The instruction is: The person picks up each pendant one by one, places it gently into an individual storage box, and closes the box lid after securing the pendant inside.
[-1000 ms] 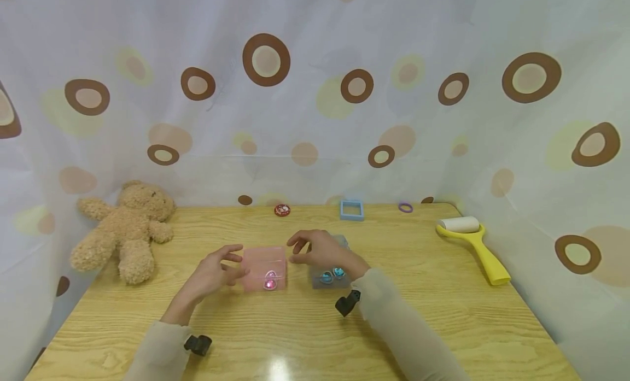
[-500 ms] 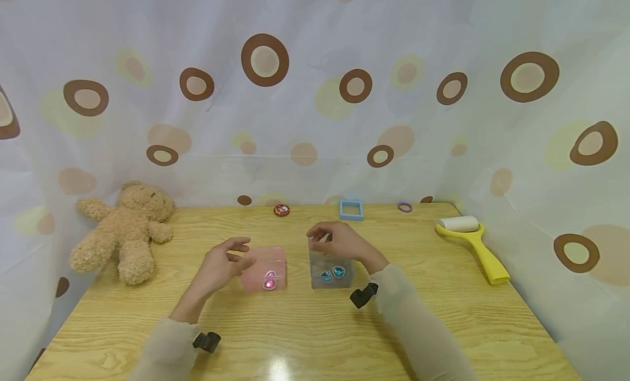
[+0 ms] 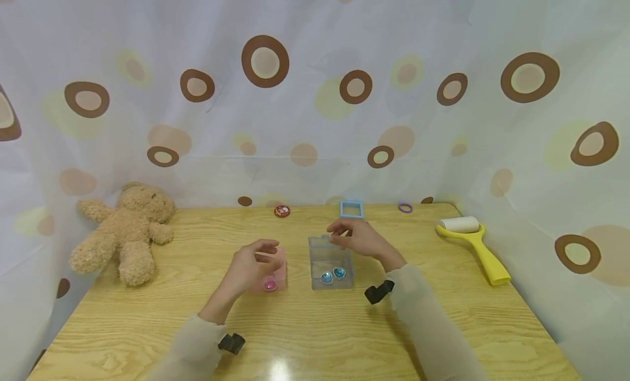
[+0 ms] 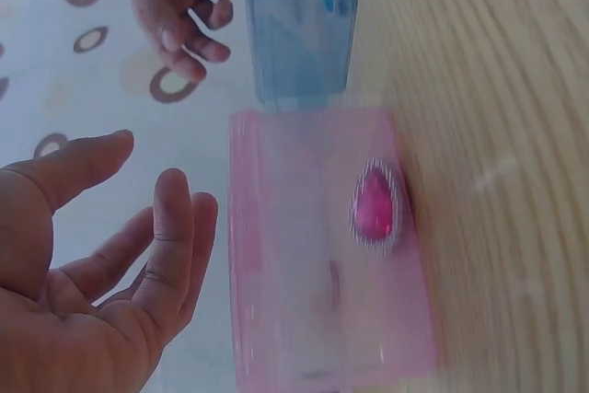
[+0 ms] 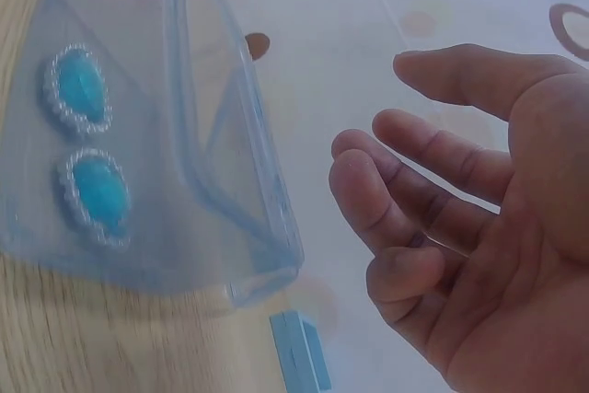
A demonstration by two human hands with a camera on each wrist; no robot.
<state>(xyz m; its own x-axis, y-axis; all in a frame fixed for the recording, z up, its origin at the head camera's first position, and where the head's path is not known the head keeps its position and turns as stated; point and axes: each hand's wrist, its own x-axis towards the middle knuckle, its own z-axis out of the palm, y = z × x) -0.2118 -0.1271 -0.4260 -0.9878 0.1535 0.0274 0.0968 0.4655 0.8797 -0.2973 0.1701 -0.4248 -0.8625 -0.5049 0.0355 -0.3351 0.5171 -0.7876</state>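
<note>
Two boxes [image 3: 331,261] side by side mid-table [image 3: 443,326], teddy [image 3: 123,230] far left

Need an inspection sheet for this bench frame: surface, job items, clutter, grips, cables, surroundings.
Surface: wooden table, glare spot at near edge.
Job's things: pink box with a pink gem; clear blue box with two blue gems, side by side.
Clutter: teddy bear, yellow lint roller, blue square frame, purple ring, red round badge.
Grips: left hand over the pink box, holding nothing; right hand at the blue box's far rim, empty in the wrist view.
Cables: nothing seen.
Surroundings: dotted curtain on three sides.
</note>
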